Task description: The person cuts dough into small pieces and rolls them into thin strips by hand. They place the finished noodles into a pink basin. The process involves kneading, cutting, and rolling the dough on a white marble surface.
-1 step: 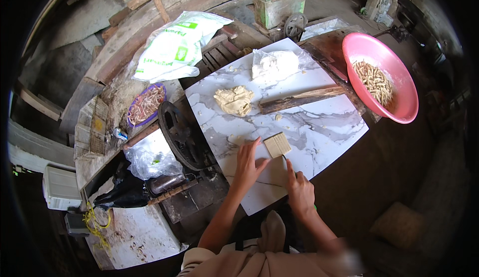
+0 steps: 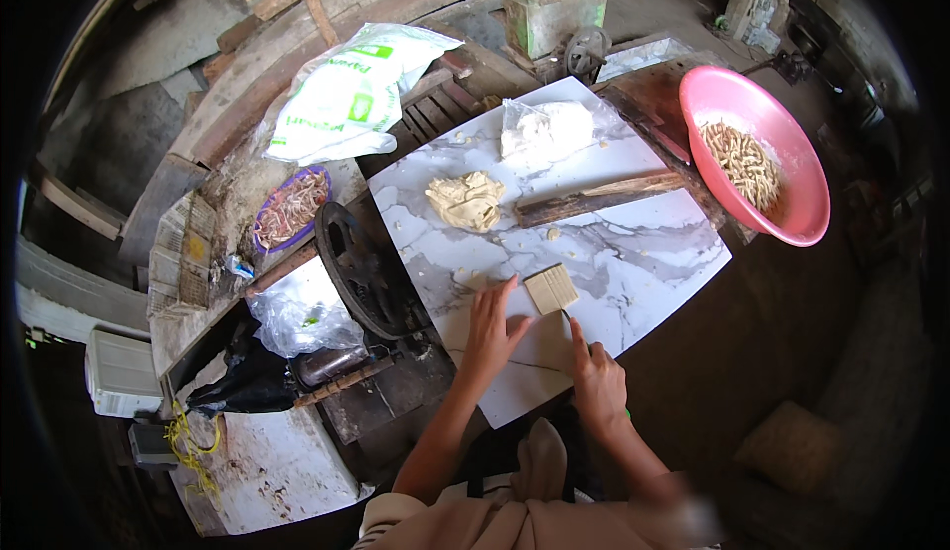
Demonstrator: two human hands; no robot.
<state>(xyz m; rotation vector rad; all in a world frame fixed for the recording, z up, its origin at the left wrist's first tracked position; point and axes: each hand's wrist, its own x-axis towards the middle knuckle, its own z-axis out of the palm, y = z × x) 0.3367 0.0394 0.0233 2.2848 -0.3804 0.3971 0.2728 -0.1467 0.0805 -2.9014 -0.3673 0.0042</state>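
A small flat square of pale dough [image 2: 551,289], scored with parallel lines, lies on the marble-patterned board [image 2: 633,298]. Just left of it, my left hand [image 2: 489,330] rests with thumb and fingers apart, holding nothing. My right hand [image 2: 598,384] grips a knife [image 2: 567,315], its index finger stretched along the top. The thin dark blade reaches the near edge of the dough square; most of the handle is hidden in my fist. Farther back on the board sits a rough lump of dough [image 2: 465,200].
A rough wooden bar [image 2: 599,197] and a clear bag of white powder [image 2: 547,130] lie on the board. Right stands a pink basin [image 2: 804,189] of short dough strips. Left are a hand-wheel machine [image 2: 358,271], a purple-rimmed basket [image 2: 292,208] and a white sack [image 2: 341,100].
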